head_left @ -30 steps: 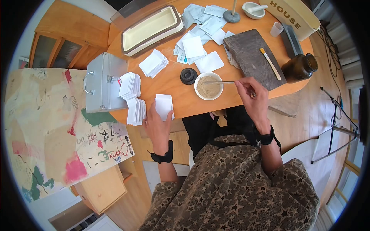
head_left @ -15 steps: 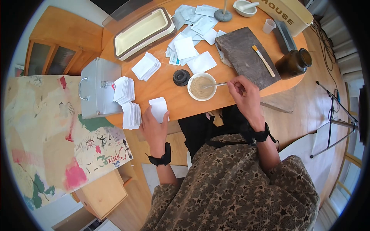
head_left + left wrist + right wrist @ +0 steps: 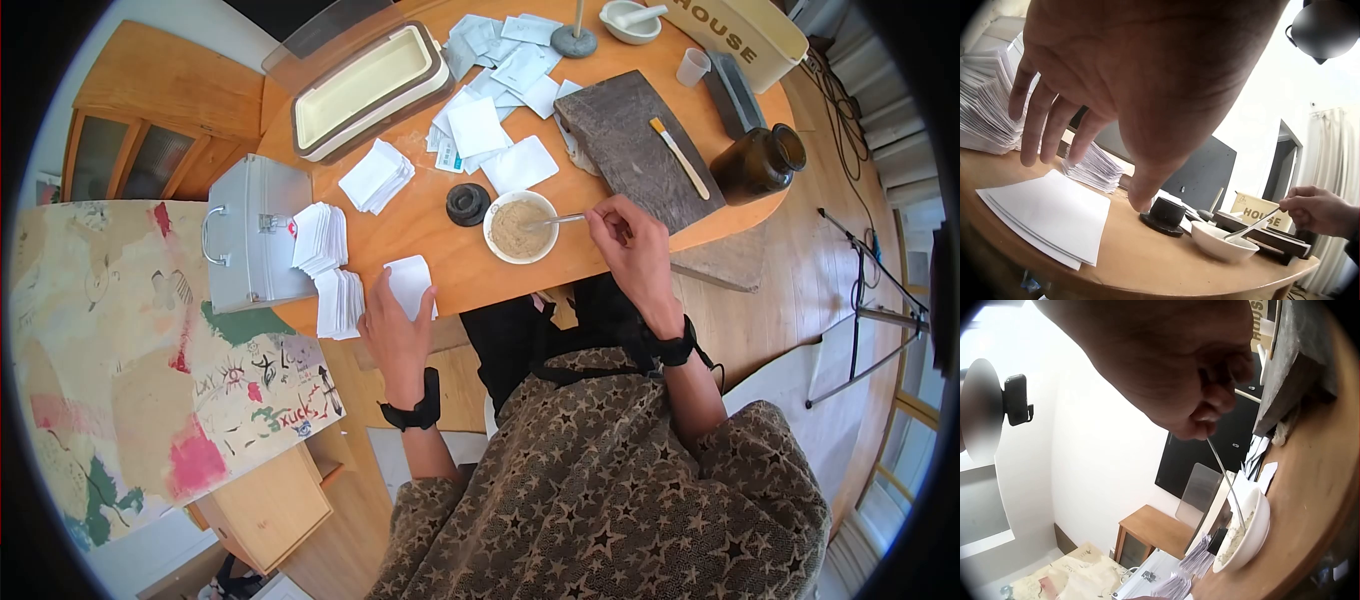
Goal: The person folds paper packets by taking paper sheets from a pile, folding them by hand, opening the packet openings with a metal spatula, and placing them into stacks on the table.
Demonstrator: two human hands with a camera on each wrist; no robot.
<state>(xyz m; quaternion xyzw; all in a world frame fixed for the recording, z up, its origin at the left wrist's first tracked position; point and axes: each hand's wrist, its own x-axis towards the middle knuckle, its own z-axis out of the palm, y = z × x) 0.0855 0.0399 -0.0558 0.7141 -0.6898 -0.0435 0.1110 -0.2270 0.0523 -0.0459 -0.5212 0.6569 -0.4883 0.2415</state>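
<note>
**Spoon (image 3: 565, 218) sunk further into the bowl (image 3: 1219, 249)**

And there it is: less of the spoon is shown above the tan mix (image 3: 513, 238) than a second ago, its dipped end now brought nearer the bowl's middle. The handle is pinched between thumb and finger of the right hand (image 3: 640, 248). By judgement, the mix is being worked in the bowl, with nothing lifted out yet.

Little shift is seen at the left hand (image 3: 397, 335): its fingers are spread beside and over the loose sheets (image 3: 410, 283) at the table's near edge (whether the paper is touched cannot be told).

Around the bowl, room is narrowed. The black stand (image 3: 468, 204) is set just beside it, white squares (image 3: 521, 165) are spread behind, and the slab (image 3: 625, 130), with a brush (image 3: 680, 158) laid on top, is found beyond the right hand. Near the left hand, paper stacks (image 3: 320, 240) are crowded.
</note>
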